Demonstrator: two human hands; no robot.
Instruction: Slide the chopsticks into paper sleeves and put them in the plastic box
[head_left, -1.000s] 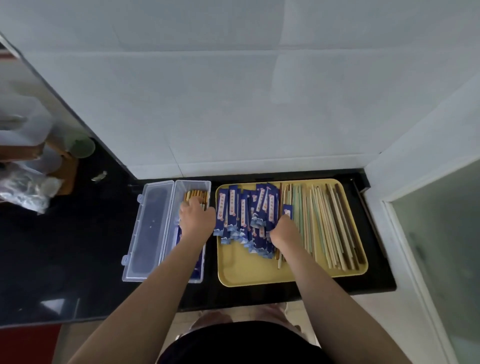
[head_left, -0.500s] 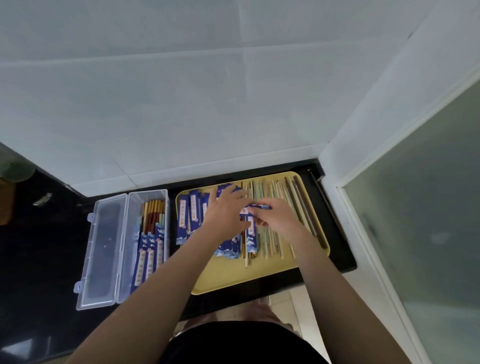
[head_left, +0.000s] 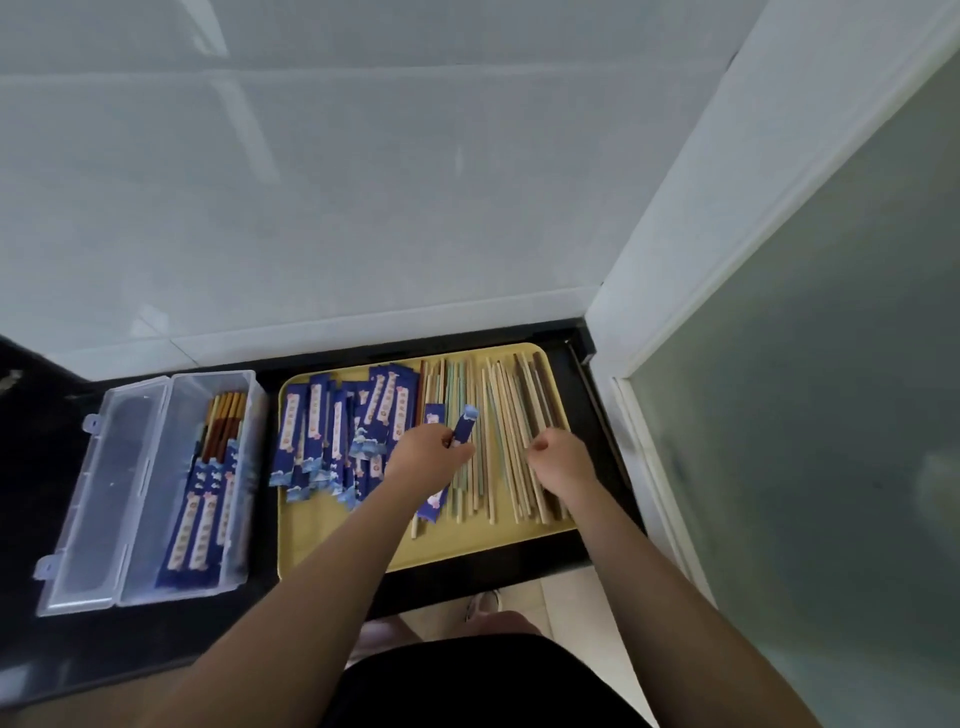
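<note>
Pinching blue sleeve (head_left: 462, 429) w/ left hand (head_left: 427, 453), right hand (head_left: 558, 458) curled over chopsticks (head_left: 511, 447)

The left hand (head_left: 426, 457) pinches one blue paper sleeve (head_left: 462, 428) over the yellow tray (head_left: 332, 551). To the right of its fingers (head_left: 451, 441), the right hand (head_left: 558, 462) curls above bare chopsticks (head_left: 511, 415). Far left of the fingers, the open plastic box (head_left: 150, 493) holds sleeved chopsticks on the black surface (head_left: 31, 467).
</note>
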